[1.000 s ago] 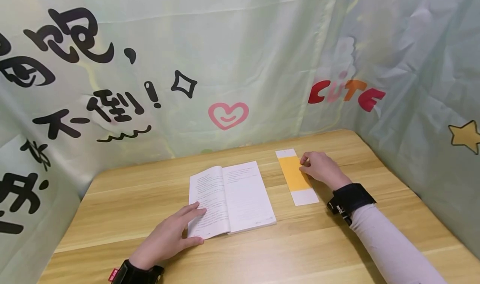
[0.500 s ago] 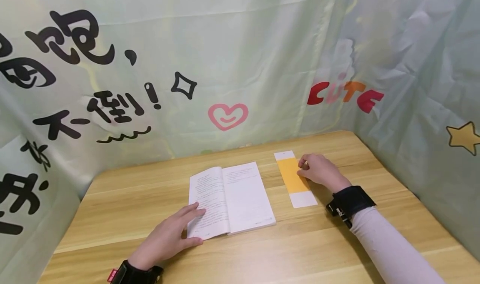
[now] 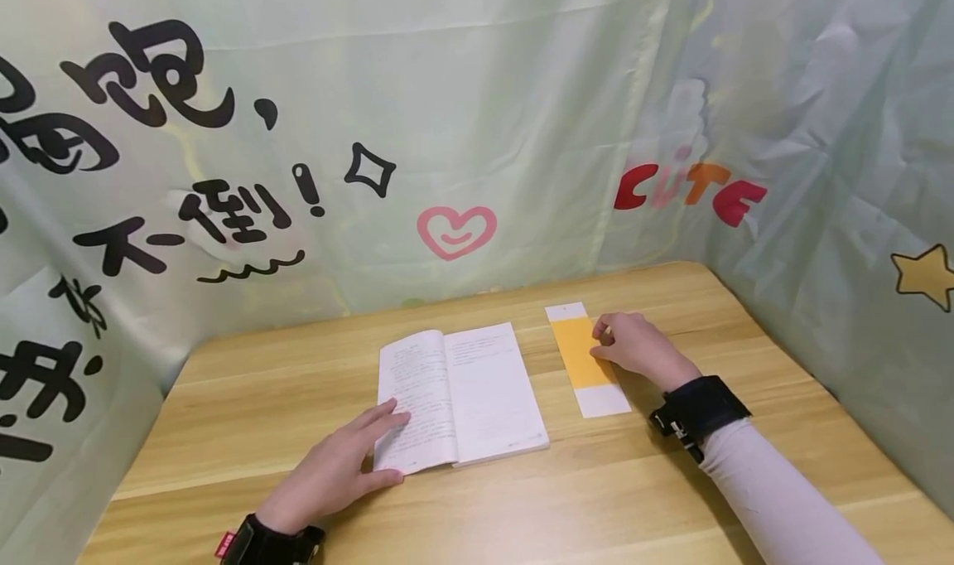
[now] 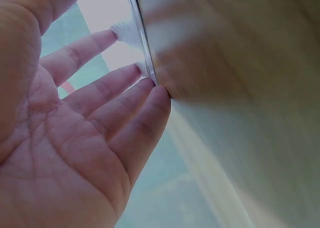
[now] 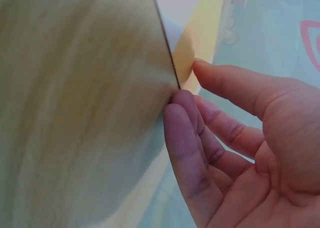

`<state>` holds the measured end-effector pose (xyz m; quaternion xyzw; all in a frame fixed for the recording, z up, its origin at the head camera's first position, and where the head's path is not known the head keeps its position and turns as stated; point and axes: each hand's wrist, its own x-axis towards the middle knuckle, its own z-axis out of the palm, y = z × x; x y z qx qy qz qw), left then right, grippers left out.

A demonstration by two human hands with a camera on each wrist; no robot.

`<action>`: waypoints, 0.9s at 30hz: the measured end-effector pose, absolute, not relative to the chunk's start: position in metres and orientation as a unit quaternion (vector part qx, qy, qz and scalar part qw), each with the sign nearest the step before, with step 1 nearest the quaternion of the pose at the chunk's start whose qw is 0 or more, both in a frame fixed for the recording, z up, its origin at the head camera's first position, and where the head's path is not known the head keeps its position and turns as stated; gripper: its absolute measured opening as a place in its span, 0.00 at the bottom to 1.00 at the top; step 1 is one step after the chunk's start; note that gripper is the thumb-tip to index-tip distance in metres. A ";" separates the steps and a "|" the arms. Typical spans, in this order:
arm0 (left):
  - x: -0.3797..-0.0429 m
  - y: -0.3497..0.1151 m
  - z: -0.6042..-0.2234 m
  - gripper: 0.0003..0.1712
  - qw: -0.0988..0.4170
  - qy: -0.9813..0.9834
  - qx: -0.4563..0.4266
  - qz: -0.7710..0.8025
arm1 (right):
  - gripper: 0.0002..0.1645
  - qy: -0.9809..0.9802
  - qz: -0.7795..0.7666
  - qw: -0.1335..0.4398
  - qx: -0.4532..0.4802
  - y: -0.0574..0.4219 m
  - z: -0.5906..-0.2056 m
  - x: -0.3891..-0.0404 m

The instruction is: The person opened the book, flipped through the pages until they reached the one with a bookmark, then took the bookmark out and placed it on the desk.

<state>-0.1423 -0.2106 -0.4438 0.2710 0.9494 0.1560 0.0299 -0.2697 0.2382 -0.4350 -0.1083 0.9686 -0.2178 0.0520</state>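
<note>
An open book (image 3: 495, 391) lies on the wooden table, with print on its left page and a mostly blank right page. My left hand (image 3: 339, 466) rests its loosely spread fingertips on the lower left of that page. In the left wrist view its fingers (image 4: 95, 95) meet the page edge. To the right of the book lies a long yellow bookmark (image 3: 572, 345) with white ends and a small hole at the top. My right hand (image 3: 641, 350) pinches its right edge. Up close, the thumb (image 5: 235, 85) is on the bookmark's yellow face, and curled fingertips meet its edge.
The wooden table (image 3: 246, 399) runs up to hanging fabric (image 3: 537, 134) at the back and sides, printed with black lettering, a pink heart and a yellow star. A black band (image 3: 701, 412) circles each wrist.
The bookmark has slid slightly toward me with my right hand on it. My left hand and the book stay in place, and the head view shifts a little.
</note>
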 end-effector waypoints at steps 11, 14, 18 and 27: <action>-0.156 -0.233 -0.400 0.40 -0.155 0.931 0.185 0.274 | 0.46 0.951 -0.254 -0.059 -0.168 0.234 -0.405 -0.254; -0.159 -0.230 -0.402 0.42 -0.143 0.949 0.151 0.236 | 0.48 0.950 -0.234 -0.088 -0.185 0.230 -0.401 -0.248; -0.161 -0.222 -0.407 0.44 -0.136 0.963 0.125 0.195 | 0.48 0.950 -0.210 -0.122 -0.195 0.223 -0.399 -0.238; -0.165 -0.215 -0.414 0.45 -0.128 0.976 0.083 0.155 | 0.48 0.957 -0.169 -0.148 -0.181 0.209 -0.399 -0.220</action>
